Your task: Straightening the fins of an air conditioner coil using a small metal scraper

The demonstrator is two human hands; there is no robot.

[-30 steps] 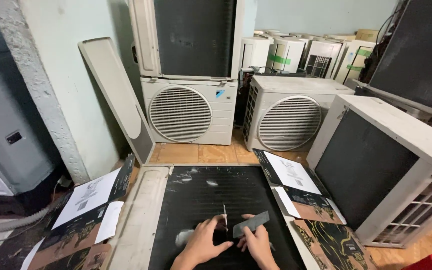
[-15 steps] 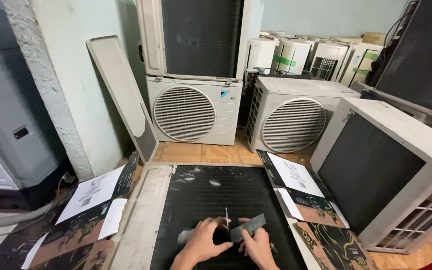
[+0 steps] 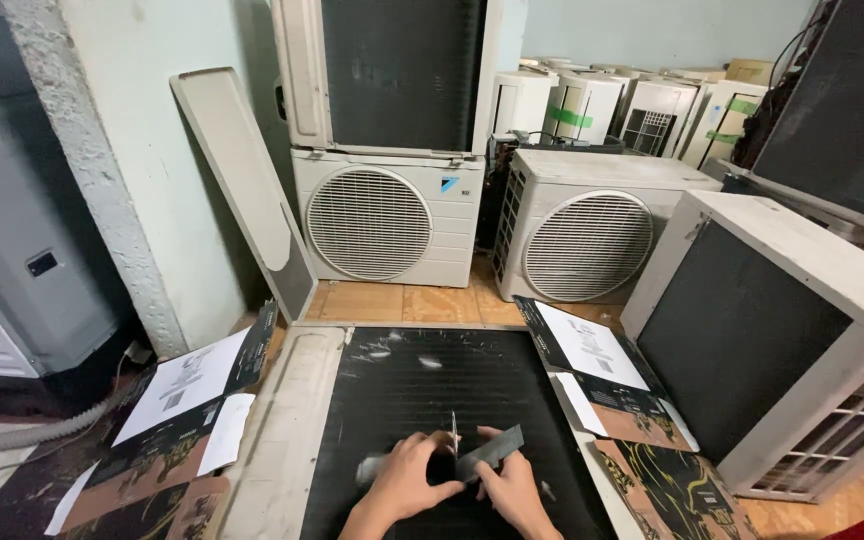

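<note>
**Fin work on a laid-flat condenser unit**

Far left: grey cabinet (image 3: 22, 250) against the wall, flattened cardboard with white sheets (image 3: 187, 385) on the floor beside it. Loose cream panel (image 3: 242, 190) leaning on the wall.

Centre: air-conditioner unit lying flat, black finned coil (image 3: 422, 400) facing up, cream frame around it. Several pale scuffed patches across the upper fins; most of the surface dark and even. Only the near strip being touched, so judged early, most of the coil left.

Left hand (image 3: 407, 485) low on the coil, fingers curled, closed around a thin metal blade (image 3: 454, 435) standing upright. Right hand (image 3: 512, 490) just beside it, gripping a flat grey comb-like tool (image 3: 492, 452) tilted against the fins. Hands nearly touching.

Behind: two outdoor units with round fan grilles (image 3: 367, 222), a third stacked on top. Right: large white unit (image 3: 802, 330) on its side, more cardboard (image 3: 602, 350) between.
</note>
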